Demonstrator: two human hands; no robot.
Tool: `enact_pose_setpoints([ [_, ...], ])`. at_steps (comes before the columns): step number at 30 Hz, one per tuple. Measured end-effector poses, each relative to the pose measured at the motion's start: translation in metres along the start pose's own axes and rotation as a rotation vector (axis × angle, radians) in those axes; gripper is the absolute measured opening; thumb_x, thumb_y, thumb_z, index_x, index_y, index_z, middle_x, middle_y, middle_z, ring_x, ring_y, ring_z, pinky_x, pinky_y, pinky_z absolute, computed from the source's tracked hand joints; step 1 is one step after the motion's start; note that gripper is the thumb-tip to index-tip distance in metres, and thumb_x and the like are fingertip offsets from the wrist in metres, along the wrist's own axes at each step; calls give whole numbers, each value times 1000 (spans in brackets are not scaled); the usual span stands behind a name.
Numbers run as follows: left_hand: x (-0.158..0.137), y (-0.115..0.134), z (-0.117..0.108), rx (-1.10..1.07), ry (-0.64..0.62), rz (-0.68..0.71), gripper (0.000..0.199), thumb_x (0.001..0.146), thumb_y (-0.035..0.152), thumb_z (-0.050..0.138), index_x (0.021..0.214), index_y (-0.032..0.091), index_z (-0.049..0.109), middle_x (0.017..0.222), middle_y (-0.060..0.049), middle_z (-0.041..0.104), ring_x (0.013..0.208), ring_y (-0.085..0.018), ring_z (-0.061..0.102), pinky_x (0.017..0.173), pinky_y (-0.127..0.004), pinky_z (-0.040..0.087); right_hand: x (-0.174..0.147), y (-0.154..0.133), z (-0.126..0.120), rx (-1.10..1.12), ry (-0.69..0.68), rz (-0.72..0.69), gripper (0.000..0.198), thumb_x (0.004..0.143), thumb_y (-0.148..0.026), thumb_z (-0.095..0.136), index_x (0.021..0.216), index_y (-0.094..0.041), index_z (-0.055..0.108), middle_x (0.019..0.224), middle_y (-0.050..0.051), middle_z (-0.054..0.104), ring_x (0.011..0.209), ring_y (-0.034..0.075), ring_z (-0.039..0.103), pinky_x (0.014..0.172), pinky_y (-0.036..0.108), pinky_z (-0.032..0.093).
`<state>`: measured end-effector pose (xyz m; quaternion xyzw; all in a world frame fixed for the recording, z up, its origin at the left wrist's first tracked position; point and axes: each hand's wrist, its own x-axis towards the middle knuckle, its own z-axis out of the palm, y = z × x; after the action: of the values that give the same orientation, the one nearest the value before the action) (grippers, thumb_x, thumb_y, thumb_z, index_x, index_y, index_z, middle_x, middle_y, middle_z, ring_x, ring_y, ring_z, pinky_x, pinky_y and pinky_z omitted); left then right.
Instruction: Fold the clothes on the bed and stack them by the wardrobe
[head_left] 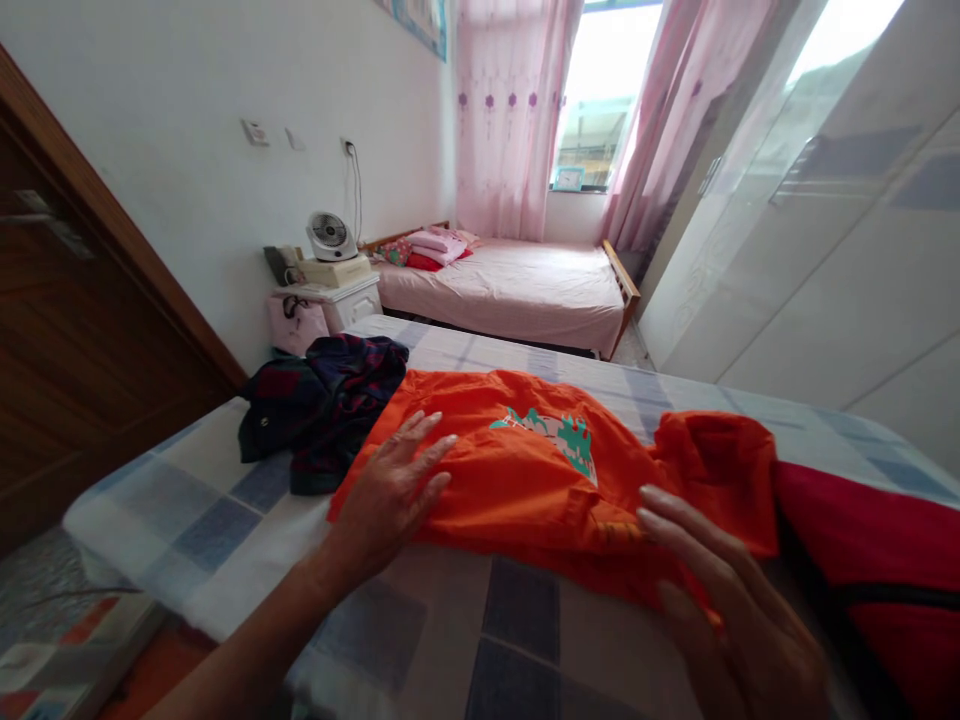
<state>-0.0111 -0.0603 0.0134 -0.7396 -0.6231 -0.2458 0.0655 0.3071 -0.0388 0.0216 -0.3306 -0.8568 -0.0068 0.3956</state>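
Note:
An orange hooded garment (480, 480) with a green and white print lies spread across a checked bed sheet (517, 610). Its hood (716, 470) points to the right. My left hand (394, 485), fingers apart, is over the garment's left part; whether it touches the cloth I cannot tell. Over the garment's near right side is my right hand (731, 590), fingers stretched out and slightly blurred, with nothing held. A dark plaid garment (322, 400) lies crumpled to the left of the orange one.
A red bag-like item (885, 560) with a black band lies at the right. Behind stand a nightstand (356, 303) with a small fan (331, 235), and a second bed (517, 290) with pink bedding. White wardrobes (810, 230) line the right wall; a brown door (90, 330) is at left.

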Motion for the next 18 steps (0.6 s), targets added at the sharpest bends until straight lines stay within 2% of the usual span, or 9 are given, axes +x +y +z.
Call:
enact_pose_setpoints([
  [2, -4, -8, 19, 54, -116, 20, 46, 93, 40, 38, 135, 25, 44, 148, -7, 34, 138, -27, 25, 110, -49, 27, -9, 18, 16, -135, -87, 20, 50, 86, -28, 50, 136, -23, 42, 142, 9, 42, 130, 27, 40, 105, 45, 36],
  [4, -8, -19, 37, 73, -206, 6, 50, 93, 44, 36, 139, 27, 37, 147, -7, 37, 137, -27, 28, 108, -50, 28, -22, 38, 37, -227, -301, 2, 51, 86, -37, 50, 135, -23, 46, 140, 8, 47, 128, 27, 42, 101, 44, 41],
  [7, -11, -30, 46, 53, -263, 19, 52, 92, 46, 35, 141, 28, 33, 145, -6, 41, 134, -24, 34, 108, -47, 30, -38, 59, 58, -300, -531, 57, 50, 88, -43, 44, 132, -20, 50, 139, 7, 47, 128, 25, 42, 100, 41, 43],
  [10, -10, -38, 31, 42, -214, 67, 47, 93, 44, 35, 137, 28, 41, 142, -5, 44, 133, -22, 36, 108, -44, 30, -42, 65, 59, -316, -566, 93, 51, 89, -46, 42, 132, -20, 51, 139, 7, 46, 129, 24, 41, 100, 40, 43],
  [13, -12, -54, 17, 89, -102, 12, 43, 94, 38, 34, 132, 24, 48, 140, -6, 47, 132, -22, 38, 109, -44, 29, -41, 66, 57, -293, -570, 105, 52, 88, -47, 43, 133, -22, 50, 139, 6, 46, 129, 25, 41, 100, 40, 44],
  [15, -17, -72, 18, 150, -77, -64, 42, 93, 36, 35, 130, 22, 51, 138, -9, 49, 130, -25, 40, 105, -46, 34, -40, 66, 56, -279, -590, 122, 53, 87, -48, 43, 133, -22, 50, 139, 6, 46, 129, 26, 41, 100, 41, 44],
  [18, -21, -93, 25, 194, -111, -106, 41, 92, 36, 39, 126, 21, 55, 138, -11, 49, 129, -30, 41, 99, -49, 40, -35, 65, 52, -241, -636, 166, 56, 86, -51, 44, 132, -21, 51, 139, 6, 45, 129, 27, 40, 102, 42, 41],
])
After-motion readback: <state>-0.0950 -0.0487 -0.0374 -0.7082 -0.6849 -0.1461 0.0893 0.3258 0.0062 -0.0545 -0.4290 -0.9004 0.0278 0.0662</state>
